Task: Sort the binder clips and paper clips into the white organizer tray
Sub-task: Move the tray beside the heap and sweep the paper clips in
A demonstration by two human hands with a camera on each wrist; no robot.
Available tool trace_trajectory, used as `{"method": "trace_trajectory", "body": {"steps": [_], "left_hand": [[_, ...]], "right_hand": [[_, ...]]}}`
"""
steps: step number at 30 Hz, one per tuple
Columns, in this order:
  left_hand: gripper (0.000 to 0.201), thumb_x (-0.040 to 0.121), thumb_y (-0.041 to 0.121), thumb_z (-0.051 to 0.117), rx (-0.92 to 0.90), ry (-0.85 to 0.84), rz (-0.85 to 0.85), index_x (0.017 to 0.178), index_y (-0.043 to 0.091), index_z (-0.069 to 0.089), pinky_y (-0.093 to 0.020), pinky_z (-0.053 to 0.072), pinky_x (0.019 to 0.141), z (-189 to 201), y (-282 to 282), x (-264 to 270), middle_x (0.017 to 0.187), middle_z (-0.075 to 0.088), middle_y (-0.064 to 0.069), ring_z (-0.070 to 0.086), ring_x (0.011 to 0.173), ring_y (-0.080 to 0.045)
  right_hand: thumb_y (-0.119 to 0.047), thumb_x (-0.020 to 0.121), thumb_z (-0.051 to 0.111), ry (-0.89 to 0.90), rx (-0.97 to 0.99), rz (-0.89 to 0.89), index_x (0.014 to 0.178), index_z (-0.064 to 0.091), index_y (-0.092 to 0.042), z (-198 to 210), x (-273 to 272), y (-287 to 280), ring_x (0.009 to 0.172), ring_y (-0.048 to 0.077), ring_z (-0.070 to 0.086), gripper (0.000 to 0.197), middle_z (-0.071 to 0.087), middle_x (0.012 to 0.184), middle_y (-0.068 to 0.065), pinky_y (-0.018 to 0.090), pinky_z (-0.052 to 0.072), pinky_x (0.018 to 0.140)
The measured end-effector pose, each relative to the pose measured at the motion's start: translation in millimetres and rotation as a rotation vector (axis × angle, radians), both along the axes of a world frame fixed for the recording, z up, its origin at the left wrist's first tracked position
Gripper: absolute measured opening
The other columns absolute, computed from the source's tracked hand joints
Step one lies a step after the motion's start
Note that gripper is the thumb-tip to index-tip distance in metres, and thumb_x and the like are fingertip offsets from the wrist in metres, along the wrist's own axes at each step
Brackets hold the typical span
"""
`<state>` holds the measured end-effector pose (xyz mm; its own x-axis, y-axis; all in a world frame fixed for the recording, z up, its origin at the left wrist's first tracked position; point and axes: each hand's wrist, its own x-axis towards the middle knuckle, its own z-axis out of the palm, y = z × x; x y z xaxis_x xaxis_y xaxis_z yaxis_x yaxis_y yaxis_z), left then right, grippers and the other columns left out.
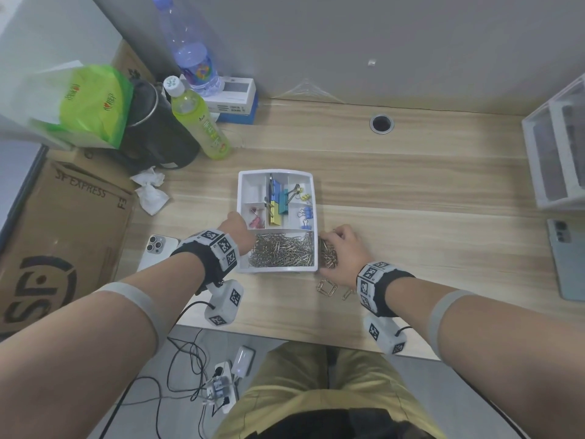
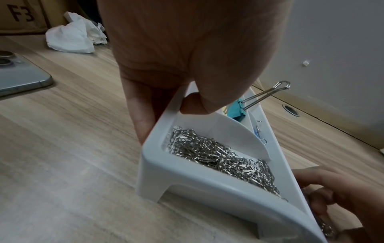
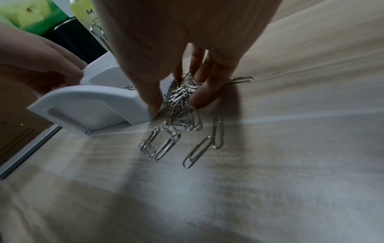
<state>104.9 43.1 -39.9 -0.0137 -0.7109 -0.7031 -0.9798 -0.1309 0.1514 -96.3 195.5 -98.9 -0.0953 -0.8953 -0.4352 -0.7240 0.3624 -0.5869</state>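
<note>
The white organizer tray (image 1: 239,198) stands mid-table. Colourful binder clips (image 1: 278,204) fill its rear compartments, and a heap of silver paper clips (image 1: 281,251) fills the wide front one. My left hand (image 1: 238,224) grips the tray's left wall (image 2: 160,131), thumb inside and fingers outside. My right hand (image 1: 332,248) is against the tray's right side, its fingers curled round a bunch of paper clips (image 3: 184,91) on the table. A few loose paper clips (image 3: 166,144) lie just in front of that hand, near the tray's front right corner (image 1: 327,288).
A phone (image 1: 156,248) lies left of the tray, and another phone (image 1: 566,264) lies at the right edge. Crumpled tissues (image 1: 150,191), two bottles (image 1: 199,128) and a cardboard box (image 1: 63,232) crowd the left. White drawers (image 1: 557,153) stand at the far right.
</note>
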Motion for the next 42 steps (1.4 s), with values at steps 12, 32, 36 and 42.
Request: {"method": "trace_trajectory", "body": {"steps": [12,32,36,42], "left_hand": [[0.027,0.095,0.012,0.049,-0.003,-0.007,0.005,0.118,0.006,0.036,-0.042,0.059,0.067,-1.0,0.4,-1.2,0.093,0.055,-0.011,0.061,0.077,-0.028],[0.03,0.096,0.012,0.049,-0.019,-0.009,0.003,0.122,0.004,0.036,-0.035,0.051,0.052,-3.2,0.4,-0.6,0.085,0.051,-0.008,0.055,0.067,-0.022],[0.031,0.095,0.011,0.05,-0.021,-0.014,0.006,0.122,0.003,0.036,-0.036,0.052,0.055,-3.4,0.5,-0.6,0.085,0.05,-0.008,0.055,0.067,-0.023],[0.032,0.095,0.008,0.05,-0.017,-0.015,0.011,0.124,0.002,0.036,-0.031,0.044,0.046,-2.2,0.5,-1.4,0.083,0.048,-0.008,0.052,0.065,-0.02]], "right_hand": [[-0.03,0.066,0.082,0.052,0.055,0.061,0.142,0.038,-0.025,0.0,0.3,-6.8,0.115,0.026,0.037,0.088,0.033,0.125,0.005,0.038,0.04,0.104],[-0.002,0.082,0.057,0.076,-0.005,0.001,0.1,0.07,-0.01,1.6,8.7,-18.1,0.102,0.031,0.052,0.024,0.058,0.104,0.011,0.027,0.036,0.081],[-0.004,0.079,0.062,0.066,0.024,0.003,0.097,0.074,-0.011,6.5,0.5,-23.1,0.098,0.024,0.059,0.023,0.066,0.104,0.007,0.02,0.036,0.076],[-0.007,0.076,0.069,0.025,0.056,-0.077,0.084,0.075,-0.019,21.1,-15.2,-30.7,0.08,0.014,0.06,0.015,0.068,0.089,-0.002,0.023,0.051,0.081]]}}
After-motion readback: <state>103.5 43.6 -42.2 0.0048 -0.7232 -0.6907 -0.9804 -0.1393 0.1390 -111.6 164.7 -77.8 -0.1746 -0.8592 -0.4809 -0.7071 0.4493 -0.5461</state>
